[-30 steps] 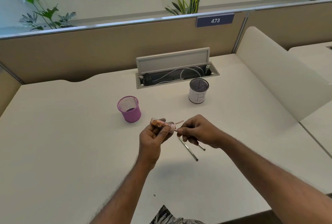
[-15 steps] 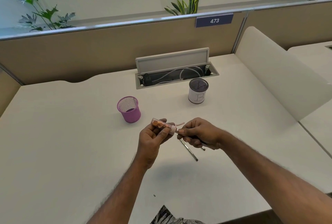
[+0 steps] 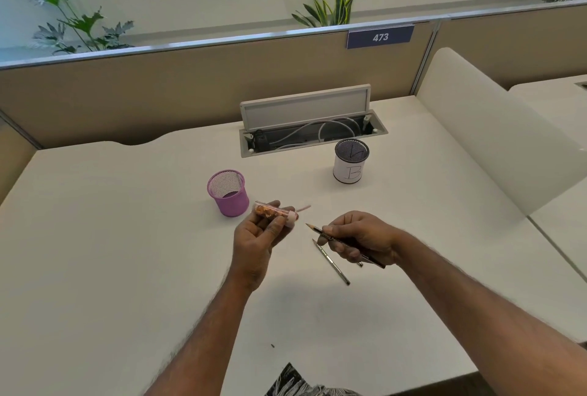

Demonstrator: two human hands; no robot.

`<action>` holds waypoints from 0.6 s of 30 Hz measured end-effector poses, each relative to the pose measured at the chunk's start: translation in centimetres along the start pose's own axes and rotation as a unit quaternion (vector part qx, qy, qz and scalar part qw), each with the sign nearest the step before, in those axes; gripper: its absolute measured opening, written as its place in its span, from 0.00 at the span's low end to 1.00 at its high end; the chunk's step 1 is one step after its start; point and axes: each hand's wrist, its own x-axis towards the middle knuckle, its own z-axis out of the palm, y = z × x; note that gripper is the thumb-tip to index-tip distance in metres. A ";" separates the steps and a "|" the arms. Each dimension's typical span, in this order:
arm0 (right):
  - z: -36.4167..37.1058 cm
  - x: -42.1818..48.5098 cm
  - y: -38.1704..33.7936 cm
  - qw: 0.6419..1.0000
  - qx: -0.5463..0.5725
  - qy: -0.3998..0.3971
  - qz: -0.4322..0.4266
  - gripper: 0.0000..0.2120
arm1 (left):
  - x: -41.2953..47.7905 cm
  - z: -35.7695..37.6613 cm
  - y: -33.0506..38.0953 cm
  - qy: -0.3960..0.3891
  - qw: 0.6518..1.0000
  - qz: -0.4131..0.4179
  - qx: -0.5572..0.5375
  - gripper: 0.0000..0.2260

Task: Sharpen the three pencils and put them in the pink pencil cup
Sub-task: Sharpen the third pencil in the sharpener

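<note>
Inspector: The left hand [image 3: 257,238] is gripping the sharpener [image 3: 273,212]. The right hand [image 3: 360,238] is pinching a pencil [image 3: 315,228], its tip hanging apart from the sharpener, right of the cup [image 3: 229,194].

Clerk: Handling?

Inspector: I am judging it light and stiff, with a brittle point, and advising a mid-shaft hold. Another pencil [image 3: 332,263] is lying on the desk [image 3: 127,236].
</note>
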 end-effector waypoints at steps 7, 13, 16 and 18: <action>-0.3 -0.4 1.1 0.997 0.048 0.036 -0.041 0.11 | 0.7 -2.2 0.2 0.075 0.995 0.023 -0.061 0.24; -0.2 0.7 3.1 0.991 0.060 0.098 -0.074 0.09 | 0.2 -2.6 -1.1 0.104 0.994 0.006 -0.025 0.15; 0.3 1.5 4.3 0.983 0.056 0.156 -0.084 0.09 | -0.1 -2.8 -1.4 0.120 0.992 -0.008 -0.026 0.14; 0.8 2.2 5.3 0.974 0.033 0.206 -0.093 0.08 | -0.5 -3.0 -1.5 0.127 0.991 -0.012 -0.027 0.12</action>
